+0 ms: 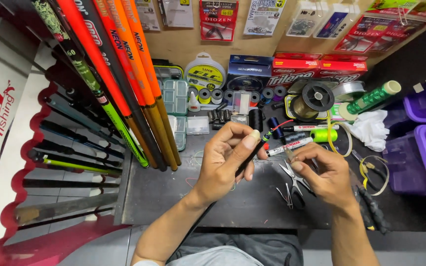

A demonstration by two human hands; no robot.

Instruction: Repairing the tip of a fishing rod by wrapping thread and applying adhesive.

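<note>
Two hands work above the scissors (292,180): left hand (225,157) closed around a thin dark rod (245,162), right hand (324,172) pinching near its tip, just above the scissors

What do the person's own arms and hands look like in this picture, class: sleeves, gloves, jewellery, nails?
Both forearms are bare, with no sleeves in view. The left hand and right hand wear no gloves, and no rings, watch or bracelet show. The left thumb's nail is rather long. No markings are visible.
</note>
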